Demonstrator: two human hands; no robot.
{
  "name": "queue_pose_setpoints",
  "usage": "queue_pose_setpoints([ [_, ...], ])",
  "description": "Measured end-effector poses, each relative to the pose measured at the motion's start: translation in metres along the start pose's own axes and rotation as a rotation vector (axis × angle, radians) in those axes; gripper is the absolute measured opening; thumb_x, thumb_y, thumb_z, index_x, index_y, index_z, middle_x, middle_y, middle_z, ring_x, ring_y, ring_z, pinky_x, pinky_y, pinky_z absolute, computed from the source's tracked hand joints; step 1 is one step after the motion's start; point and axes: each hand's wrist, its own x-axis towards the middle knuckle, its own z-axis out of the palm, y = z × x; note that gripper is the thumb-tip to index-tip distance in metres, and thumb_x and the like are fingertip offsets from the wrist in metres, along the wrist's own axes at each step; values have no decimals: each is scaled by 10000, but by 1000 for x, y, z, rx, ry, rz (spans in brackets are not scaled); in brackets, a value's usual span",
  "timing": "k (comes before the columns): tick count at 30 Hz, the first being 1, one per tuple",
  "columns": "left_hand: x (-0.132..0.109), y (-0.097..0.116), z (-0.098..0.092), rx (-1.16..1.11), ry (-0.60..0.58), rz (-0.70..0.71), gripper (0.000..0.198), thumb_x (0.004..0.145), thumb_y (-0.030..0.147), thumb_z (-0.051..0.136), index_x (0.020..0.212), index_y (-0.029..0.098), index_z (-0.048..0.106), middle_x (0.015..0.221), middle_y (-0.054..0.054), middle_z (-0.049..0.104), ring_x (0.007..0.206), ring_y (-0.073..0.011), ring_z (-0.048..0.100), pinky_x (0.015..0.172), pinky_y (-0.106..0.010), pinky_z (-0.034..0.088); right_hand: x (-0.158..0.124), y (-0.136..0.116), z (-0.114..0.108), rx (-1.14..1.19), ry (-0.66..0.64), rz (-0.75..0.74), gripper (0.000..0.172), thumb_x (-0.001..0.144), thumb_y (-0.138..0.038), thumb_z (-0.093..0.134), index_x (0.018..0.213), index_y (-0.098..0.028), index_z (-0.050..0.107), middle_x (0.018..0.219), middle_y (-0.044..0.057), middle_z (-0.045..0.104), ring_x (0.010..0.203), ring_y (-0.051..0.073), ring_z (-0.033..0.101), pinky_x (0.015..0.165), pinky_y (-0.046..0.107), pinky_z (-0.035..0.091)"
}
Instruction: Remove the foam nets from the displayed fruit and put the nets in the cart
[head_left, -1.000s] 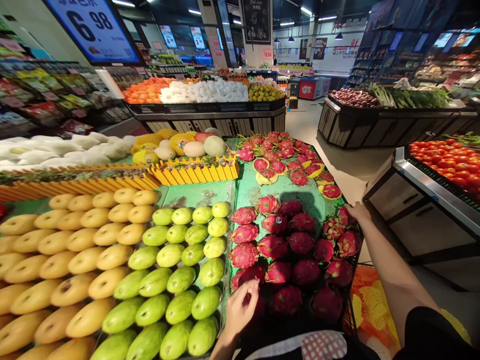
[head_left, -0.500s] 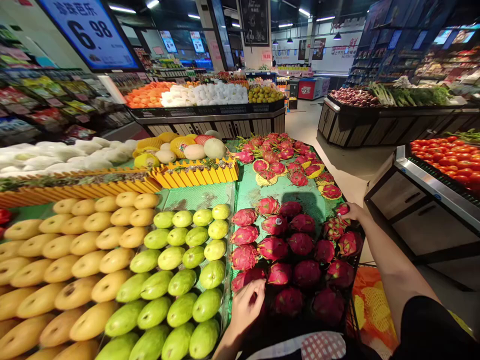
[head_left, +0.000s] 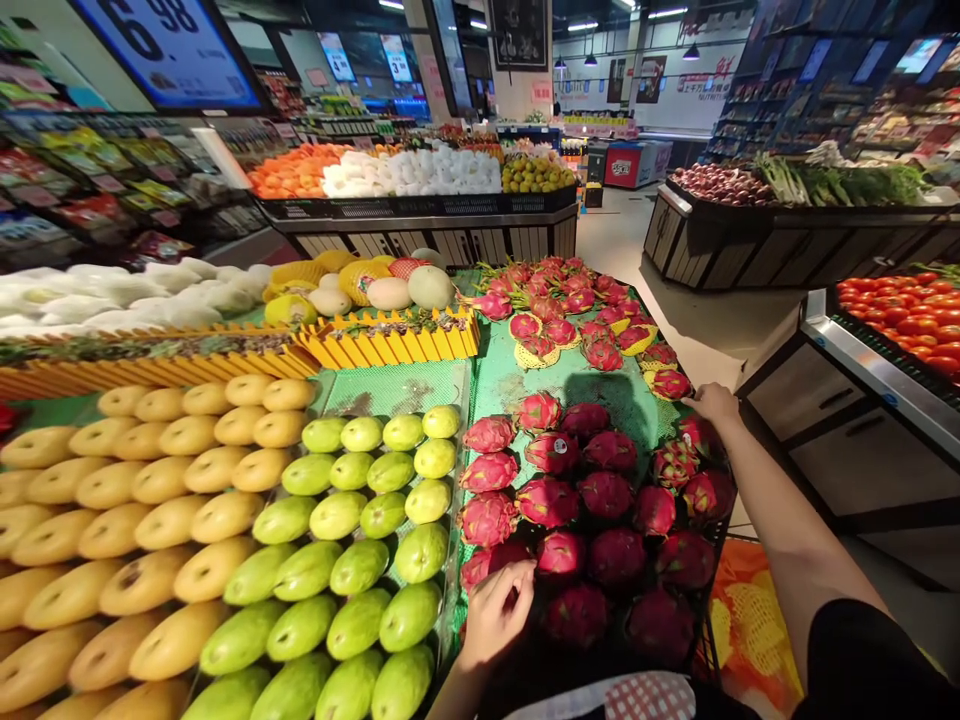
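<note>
My right hand [head_left: 714,405] reaches along the display's right edge. Its fingers stretch out, with the tips beside or touching a dragon fruit [head_left: 670,384] in a yellow foam net. Below that hand, another dragon fruit [head_left: 699,436] lies at the end of the rows. Over the near left of the dragon fruit rows, my left hand [head_left: 501,608] is curled, thumb and fingers closed in a loose ring; I see nothing in it. It is nearest to a dragon fruit [head_left: 561,553] on its right. Rows of pinkish-red dragon fruit [head_left: 547,500] lie on green matting [head_left: 502,370].
Left of the dragon fruit are green oval fruits [head_left: 334,515] and yellow mangoes [head_left: 154,525]. A low yellow fence [head_left: 390,345] borders the melons [head_left: 431,288]. More dragon fruit [head_left: 555,290] heap at the back. A tomato stand [head_left: 847,400] is across the aisle on the right.
My right hand has moved forward from the dragon fruit at the row's end to the netted one beyond it. My left hand stays curled in about the same place.
</note>
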Motion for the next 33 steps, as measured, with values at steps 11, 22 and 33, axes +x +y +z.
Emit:
queue_pose_setpoints([
  [11, -3, -27, -4, 76, 46, -12, 439, 898, 122, 612, 1148, 437, 787, 859, 33, 853, 622, -249, 813, 604, -300, 715, 54, -61, 33, -5, 11, -14, 934, 797, -355, 849, 1586, -224, 368, 1638, 255, 388, 1543, 419, 339, 1145, 569, 397],
  [22, -1, -43, 20, 25, 49, 17, 246, 964, 165, 610, 1020, 277, 821, 843, -27, 848, 626, -196, 796, 638, -242, 679, 38, -55, 22, 261, 99, 107, 850, 600, -389, 956, 1302, -167, 531, 1401, 284, 582, 1368, 474, 536, 1079, 585, 477],
  [33, 43, 24, 33, -182, -175, -151, 178, 1022, 327, 619, 1074, 233, 761, 875, -44, 782, 704, -163, 739, 640, -265, 646, -146, -54, -3, 1447, -298, 7, 658, 802, -844, 582, 1156, -293, 644, 1002, 98, 795, 969, 298, 767, 844, 446, 661],
])
